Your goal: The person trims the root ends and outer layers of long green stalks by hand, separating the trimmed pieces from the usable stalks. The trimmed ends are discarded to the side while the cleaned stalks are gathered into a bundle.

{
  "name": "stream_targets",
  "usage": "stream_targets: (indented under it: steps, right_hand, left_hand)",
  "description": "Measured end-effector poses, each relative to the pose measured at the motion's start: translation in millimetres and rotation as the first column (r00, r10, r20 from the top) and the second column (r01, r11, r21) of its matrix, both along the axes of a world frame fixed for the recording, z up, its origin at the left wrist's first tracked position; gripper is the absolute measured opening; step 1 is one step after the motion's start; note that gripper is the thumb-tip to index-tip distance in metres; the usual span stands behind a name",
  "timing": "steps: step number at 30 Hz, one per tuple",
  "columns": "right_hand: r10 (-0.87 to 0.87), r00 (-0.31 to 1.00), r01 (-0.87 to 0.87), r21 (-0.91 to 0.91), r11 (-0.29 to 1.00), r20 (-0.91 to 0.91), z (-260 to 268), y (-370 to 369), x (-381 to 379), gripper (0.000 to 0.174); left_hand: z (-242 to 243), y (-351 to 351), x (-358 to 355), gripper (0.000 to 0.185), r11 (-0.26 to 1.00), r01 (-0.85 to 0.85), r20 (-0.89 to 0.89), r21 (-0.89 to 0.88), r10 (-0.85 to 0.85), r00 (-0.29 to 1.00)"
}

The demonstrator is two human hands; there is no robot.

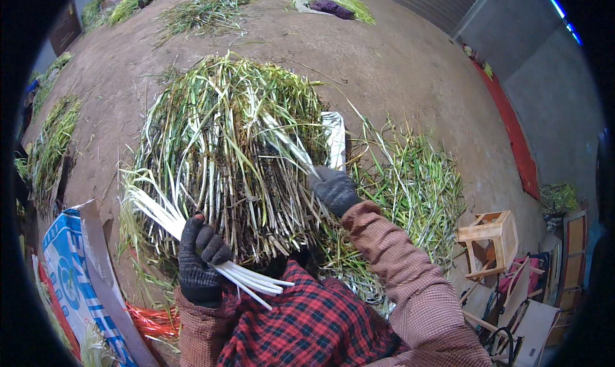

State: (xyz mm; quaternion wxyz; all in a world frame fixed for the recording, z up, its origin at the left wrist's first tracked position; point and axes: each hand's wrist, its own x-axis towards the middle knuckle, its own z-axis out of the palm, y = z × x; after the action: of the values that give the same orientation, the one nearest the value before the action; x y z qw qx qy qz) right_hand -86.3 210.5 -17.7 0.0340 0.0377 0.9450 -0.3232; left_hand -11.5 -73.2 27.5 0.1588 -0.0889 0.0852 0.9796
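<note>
In the lower left, my left hand (204, 259), in a dark knitted glove, grips a bundle of peeled white stalks (158, 215). Their smooth ends reach to the right over a red-and-black checked cloth (307, 323) on my lap. A large heap of leafy green stalks (226, 141) lies in front of me, brown and soiled around its lower ends. My right hand (334, 189), gloved too, is closed around a few pale leafy stalks (288, 143) at the heap's right side. Its fingertips are partly hidden.
Loose green leaves (413, 189) lie to the right, near a tipped-over wooden stool (487, 242). A printed cardboard box (79, 275) and red plastic twine (153, 321) are at the left. More stalk piles (206, 13) lie across the earthen floor (403, 73).
</note>
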Motion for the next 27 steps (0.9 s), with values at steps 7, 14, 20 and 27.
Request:
stream_targets:
  steps: [7,14,20,27]
  right_hand:
    - [-0.318,0.939,0.272,-0.285,0.919,-0.128,0.4,113.0,66.5,0.028]
    - [-0.793,0.525,0.599,-0.529,0.602,-0.309,-8.9,233.2,147.6,0.021]
    - [-0.434,0.852,0.308,0.389,0.868,0.295,-82.2,230.2,179.3,0.049]
    - [-0.475,0.775,0.304,0.413,0.859,0.417,-68.8,206.2,187.3,0.047]
  left_hand:
    - [1.4,-2.0,2.1,0.022,1.0,0.009,-0.005,-0.015,-0.009,1.0]
    - [4.3,1.7,2.3,0.02,0.999,-0.016,0.083,-0.031,0.019,0.996]
    - [-8.4,1.8,-2.0,0.022,1.0,0.025,0.019,0.001,-0.025,1.0]
    - [-13.6,-1.3,-8.0,0.026,0.997,0.068,-0.062,-0.044,-0.071,0.996]
